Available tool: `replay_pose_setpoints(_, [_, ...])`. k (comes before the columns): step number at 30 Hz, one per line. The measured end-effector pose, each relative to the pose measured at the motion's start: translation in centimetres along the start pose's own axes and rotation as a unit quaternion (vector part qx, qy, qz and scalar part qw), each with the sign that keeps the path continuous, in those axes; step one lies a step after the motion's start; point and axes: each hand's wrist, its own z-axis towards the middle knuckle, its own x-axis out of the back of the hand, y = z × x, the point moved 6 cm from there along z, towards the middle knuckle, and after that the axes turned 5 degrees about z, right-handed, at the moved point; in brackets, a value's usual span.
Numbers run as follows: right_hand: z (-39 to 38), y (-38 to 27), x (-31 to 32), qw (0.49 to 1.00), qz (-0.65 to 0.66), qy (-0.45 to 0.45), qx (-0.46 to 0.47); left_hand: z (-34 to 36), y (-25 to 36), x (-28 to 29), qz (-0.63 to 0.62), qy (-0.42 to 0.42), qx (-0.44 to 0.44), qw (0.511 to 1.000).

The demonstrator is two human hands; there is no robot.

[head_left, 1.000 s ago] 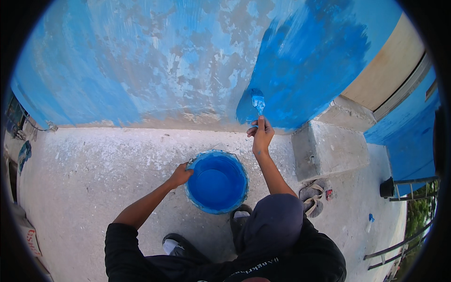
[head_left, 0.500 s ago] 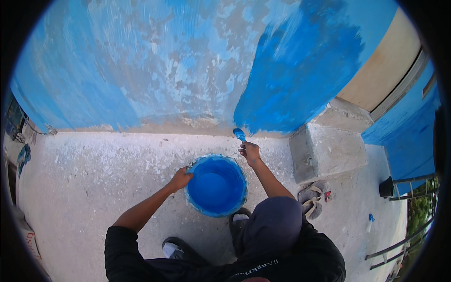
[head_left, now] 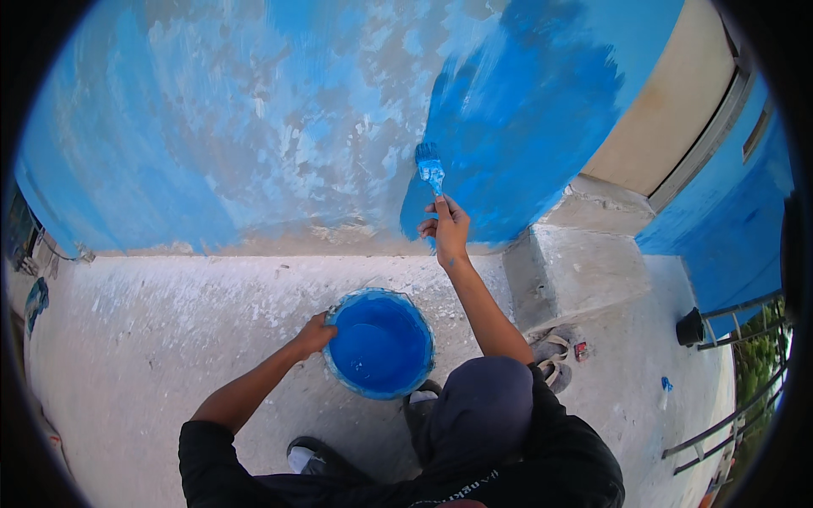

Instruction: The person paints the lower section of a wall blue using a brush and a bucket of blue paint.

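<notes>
My right hand is closed around the handle of a paintbrush, some of its fingers curled loosely. The brush's dark, wet-looking bristles point up at the wall, by the left border of a darker blue painted patch. Whether the bristles touch the surface I cannot tell. My left hand grips the left rim of a round bucket. Blue paint lies inside it. Left of the dark patch, the wall is patchy pale blue and grey.
A concrete step juts out at the wall's right end, below a beige door. Sandals and a small red packet lie right of me. Farther right are a black bucket and a ladder-like frame.
My right hand has raised the paintbrush from near the wall's foot up to the dark patch's left border. My left hand keeps its grip on the bucket rim. The view has shifted slightly.
</notes>
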Motion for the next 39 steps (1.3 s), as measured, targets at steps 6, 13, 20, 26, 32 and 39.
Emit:
replay_pose_setpoints(6, [-3.9,10.1,6.3,0.974,-0.089,0.036,-0.206,-0.7,1.6,2.8,0.013,0.037,-0.059,0.997])
replay_pose_setpoints(13, [-1.0,-0.2,1.0,0.951,-0.180,-0.183,-0.174,-1.2,2.8,7.8,0.019,0.155,-0.067,0.985])
replay_pose_setpoints(20, [-3.7,1.1,-9.1,0.567,-0.565,-0.554,-0.228,-0.6,2.6,11.6,0.087,0.285,-0.108,0.948])
replay_pose_setpoints(26, [-10.8,11.6,-10.4,0.420,-0.660,-0.603,-0.157,-0.9,3.1,10.7,0.075,0.285,-0.092,0.951])
replay_pose_setpoints(32, [-11.4,16.4,-7.6,0.436,-0.671,-0.593,-0.088,-0.1,2.2,9.1,0.106,0.260,-0.109,0.954])
replay_pose_setpoints(39, [-10.2,18.6,-6.6,0.504,-0.631,-0.589,0.033,2.2,2.0,9.4,0.131,0.265,-0.134,0.946])
